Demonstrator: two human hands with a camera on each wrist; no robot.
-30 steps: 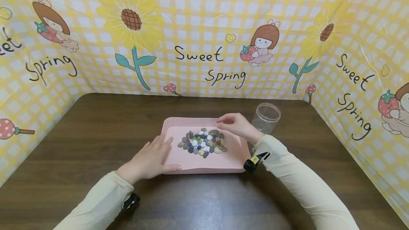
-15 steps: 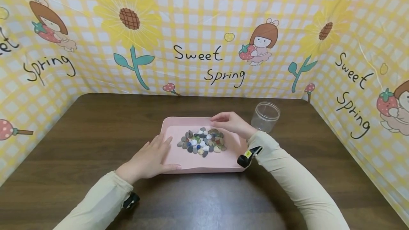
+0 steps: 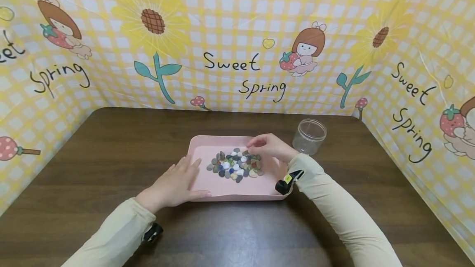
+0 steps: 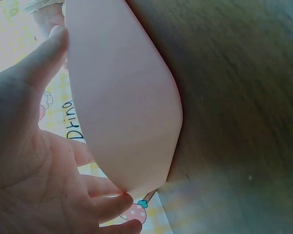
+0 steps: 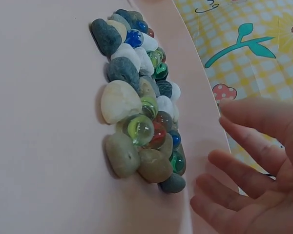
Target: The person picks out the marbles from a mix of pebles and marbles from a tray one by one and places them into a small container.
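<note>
A shallow pink tray (image 3: 200,184) lies on the table, with a heap of pebbles (image 5: 121,101) and glass marbles (image 5: 138,129) in its middle. Grey, white and tan pebbles mix with green, blue and red marbles. My left hand (image 3: 174,184) rests at the tray's left front corner, fingers spread along the rim; the left wrist view has its thumb at the rim and fingertips by the outer wall. My right hand (image 3: 272,146) hovers over the tray's back right part, fingertips close to the heap's far edge. Its fingers are loosely bent, with nothing between them in the right wrist view.
A clear round jar (image 3: 309,137) without a lid stands just behind the right hand, near the tray's back right corner. The brown wooden table (image 3: 111,151) is bounded at the back and sides by a yellow checked cloth (image 3: 230,19).
My right hand has shifted left over the tray's back edge, then come down a little towards the heap. My left hand, the tray and the jar stay in place.
</note>
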